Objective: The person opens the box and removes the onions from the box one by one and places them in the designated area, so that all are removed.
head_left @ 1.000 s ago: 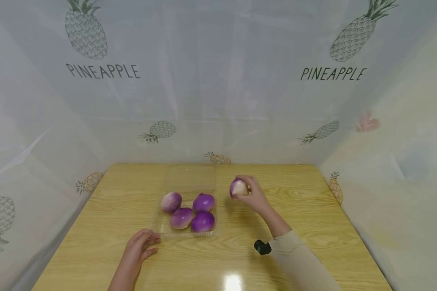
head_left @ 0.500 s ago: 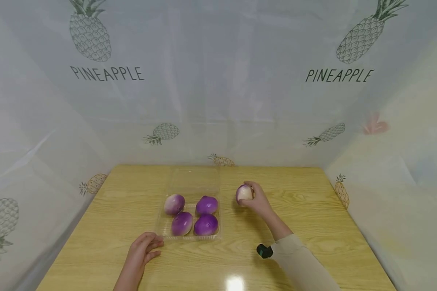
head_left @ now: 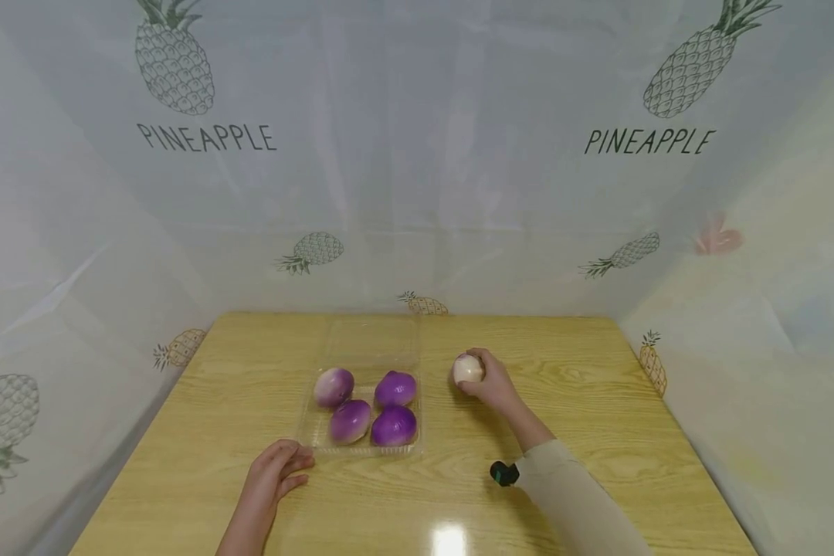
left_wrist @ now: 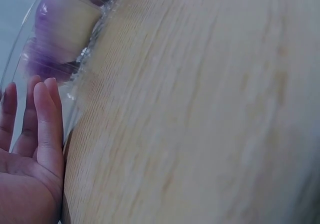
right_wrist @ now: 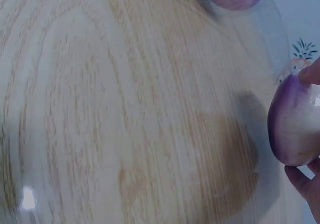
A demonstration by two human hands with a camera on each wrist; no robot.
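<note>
My right hand (head_left: 495, 384) pinches a purple-and-white, onion-like vegetable (head_left: 468, 369) between thumb and fingers, right of a clear plastic box (head_left: 421, 432). In the right wrist view, this vegetable (right_wrist: 295, 126) appears raised over the tabletop, its shadow apart from it. Several similar vegetables lie in the box: a paler one (head_left: 333, 388) at back left, a purple one (head_left: 396, 389) at back right, others in front. My left hand (head_left: 269, 475) is by the box's near-left corner, fingers extended; the left wrist view shows those fingers (left_wrist: 47, 119) close to the box wall. Whether they touch it, I cannot tell.
The box's clear lid (head_left: 373, 340) lies folded back toward the rear of the wooden table (head_left: 570, 417). A pale sheet (head_left: 417, 170) printed with pineapples hangs behind and along both sides. A small black device (head_left: 504, 473) sits at the right wrist.
The vegetable in my right hand has been turned, so more of its white side faces the head camera. The head view has shifted slightly. My left hand stays by the box corner.
</note>
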